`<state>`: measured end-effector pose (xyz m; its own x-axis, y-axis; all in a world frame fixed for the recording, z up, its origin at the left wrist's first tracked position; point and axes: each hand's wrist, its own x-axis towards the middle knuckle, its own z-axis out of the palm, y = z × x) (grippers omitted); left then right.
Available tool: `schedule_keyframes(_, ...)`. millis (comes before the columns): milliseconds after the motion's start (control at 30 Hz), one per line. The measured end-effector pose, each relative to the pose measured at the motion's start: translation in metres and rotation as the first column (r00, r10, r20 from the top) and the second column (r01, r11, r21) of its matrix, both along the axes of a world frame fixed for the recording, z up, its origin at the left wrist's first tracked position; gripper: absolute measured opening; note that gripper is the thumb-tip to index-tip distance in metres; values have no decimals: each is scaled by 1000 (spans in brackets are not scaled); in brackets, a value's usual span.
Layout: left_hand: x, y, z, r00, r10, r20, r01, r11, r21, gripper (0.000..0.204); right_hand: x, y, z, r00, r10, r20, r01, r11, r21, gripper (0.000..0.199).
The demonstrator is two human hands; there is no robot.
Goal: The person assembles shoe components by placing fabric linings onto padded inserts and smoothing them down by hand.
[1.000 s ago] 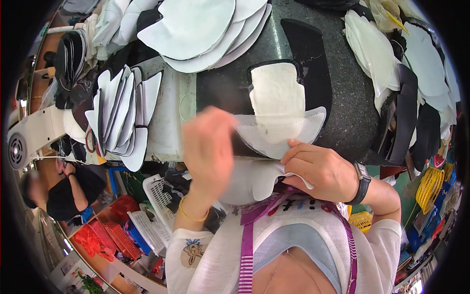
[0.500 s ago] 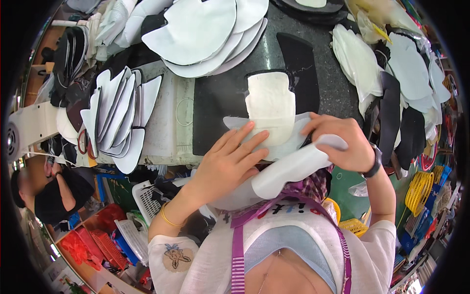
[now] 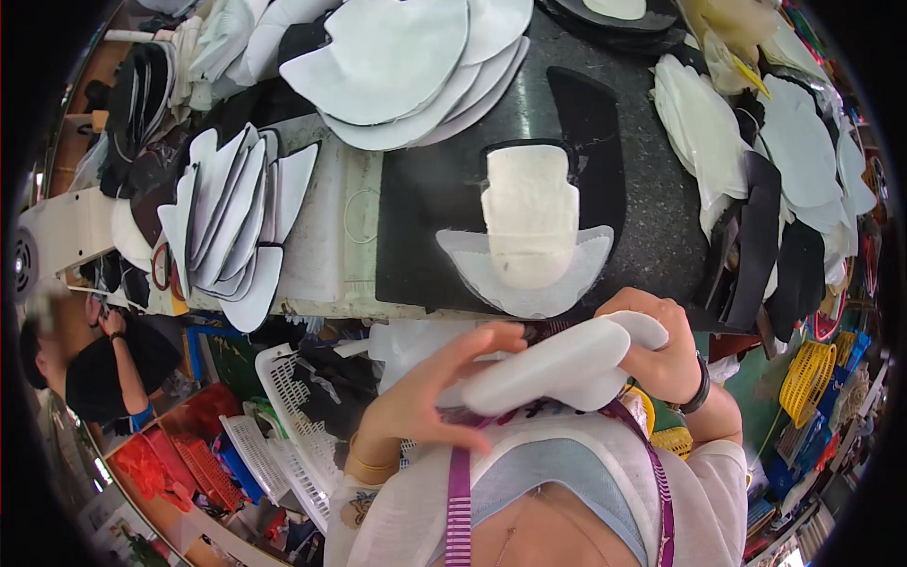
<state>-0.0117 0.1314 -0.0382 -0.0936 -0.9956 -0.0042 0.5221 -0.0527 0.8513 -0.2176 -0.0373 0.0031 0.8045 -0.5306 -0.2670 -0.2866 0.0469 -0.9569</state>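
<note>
In front of my chest, just off the table's near edge, is a curled white sheet piece (image 3: 548, 369) with rounded ends. My right hand (image 3: 661, 350) grips its right end, fingers wrapped round it. At its left end is my left hand (image 3: 439, 383), thumb and fingers spread wide; whether it touches the piece I cannot tell. Beyond them, on the table, lies a cream panel (image 3: 531, 203) with a dark top edge. Its lower end overlaps a translucent white crescent-shaped piece (image 3: 529, 293). Neither hand is on those two.
Stacked white cut pieces (image 3: 387, 66) lie at the back, with a fanned pile of white pieces (image 3: 227, 217) on the left. A long black piece (image 3: 590, 142) lies right of the panel. Red-handled scissors (image 3: 162, 267) sit far left. Another person (image 3: 104, 369) is at lower left.
Both hands have drawn back from the table toward my chest, bringing the white sheet piece along. My left hand has lifted off the cream panel, and the crescent beneath now shows fully.
</note>
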Motion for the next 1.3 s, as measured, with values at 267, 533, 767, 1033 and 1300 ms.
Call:
schedule_keyframes(267, -11, -9, -6, 860, 436, 266, -487, 857, 168, 37, 11, -5, 4, 988, -80, -132, 97, 987, 130, 14)
schedule_keyframes(533, 18, -50, 20, 581, 459, 672, -681, 727, 92, 15, 25, -20, 6, 988, -78, -130, 59, 988, -144, 16)
schedule_keyframes(767, 31, -77, 0, 339, 299, 892, -727, 685, 47, 25, 42, -61, -9, 981, -61, -185, 51, 997, -60, 17)
schedule_keyframes(1033, 35, -85, -3, 283, 198, 938, -696, 715, 59, 25, 49, -75, -18, 974, -24, -226, 46, 995, 93, 18)
schedule_keyframes(1300, 53, -88, 8, -165, 165, 972, -558, 797, -230, 19, 51, -77, -21, 967, -15, -255, 41, 995, 96, 17)
